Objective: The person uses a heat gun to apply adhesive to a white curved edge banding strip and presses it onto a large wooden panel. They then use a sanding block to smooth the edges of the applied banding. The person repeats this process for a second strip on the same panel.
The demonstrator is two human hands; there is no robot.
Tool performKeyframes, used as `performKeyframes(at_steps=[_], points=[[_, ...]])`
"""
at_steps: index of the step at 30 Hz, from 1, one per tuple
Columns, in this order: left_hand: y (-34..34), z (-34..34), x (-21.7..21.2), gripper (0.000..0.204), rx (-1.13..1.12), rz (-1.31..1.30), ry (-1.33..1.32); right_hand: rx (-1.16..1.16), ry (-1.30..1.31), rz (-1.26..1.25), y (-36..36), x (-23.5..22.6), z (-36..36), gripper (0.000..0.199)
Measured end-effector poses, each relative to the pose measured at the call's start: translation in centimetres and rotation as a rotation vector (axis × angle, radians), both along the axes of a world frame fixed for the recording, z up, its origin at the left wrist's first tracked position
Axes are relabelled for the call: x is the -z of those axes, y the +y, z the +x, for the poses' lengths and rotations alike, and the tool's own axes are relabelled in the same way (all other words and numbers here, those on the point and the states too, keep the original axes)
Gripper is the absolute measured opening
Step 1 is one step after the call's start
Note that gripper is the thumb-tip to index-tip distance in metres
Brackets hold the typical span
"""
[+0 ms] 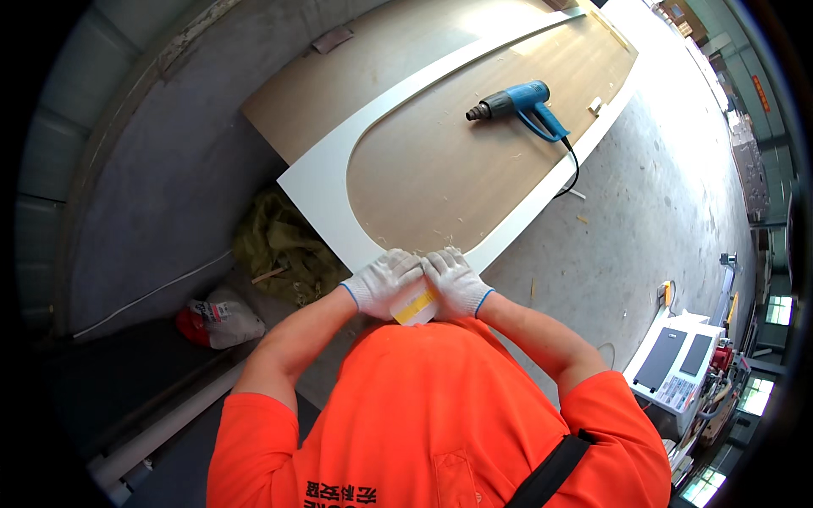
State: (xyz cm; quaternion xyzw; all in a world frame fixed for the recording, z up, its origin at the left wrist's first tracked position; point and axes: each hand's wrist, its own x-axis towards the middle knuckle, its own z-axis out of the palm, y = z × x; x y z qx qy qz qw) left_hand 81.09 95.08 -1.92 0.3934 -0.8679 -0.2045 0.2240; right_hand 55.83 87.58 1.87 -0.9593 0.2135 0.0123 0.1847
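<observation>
My left hand and my right hand wear white knitted gloves with blue cuffs. They meet at the near end of a white panel with a rounded inner edge. Between them, a small flat white piece with a yellow band shows below the thumbs; most of it is covered by the gloves. Both hands are closed about this piece, with the fingers bent over at the panel's end. A blue heat gun lies farther up on the brown inner area of the panel, its dark nozzle pointing left.
A brown board lies beside the panel's left edge. Below it are an olive cloth heap and a white-and-red sack. The heat gun's black cord drops over the right edge. A white machine stands at right.
</observation>
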Motion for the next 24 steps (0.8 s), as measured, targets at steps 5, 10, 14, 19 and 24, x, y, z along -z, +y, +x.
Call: performKeyframes(at_steps=[5,10,14,19,24], points=[[0.1,0.0,0.2,0.098,0.002,-0.005,-0.004,-0.01,0.028,0.018,-0.3,-0.9,0.1,0.11],[0.1,0.1,0.1,0.102,0.01,-0.02,-0.009,-0.008,0.043,0.008,-0.2,-0.9,0.0,0.111],[0.3,0.5,0.3,0.106,0.005,0.042,-0.043,0.018,0.039,-0.005,0.1,-0.2,-0.2,0.11],[0.1,5.4,0.3,0.109,-0.216,0.001,-0.264,0.01,0.051,-0.024,0.0,0.0,-0.4,0.108],[-1.2,14.2,-0.6,0.118,-0.574,0.112,-0.663,-0.02,0.047,-0.053,-0.3,0.5,-0.4,0.109]])
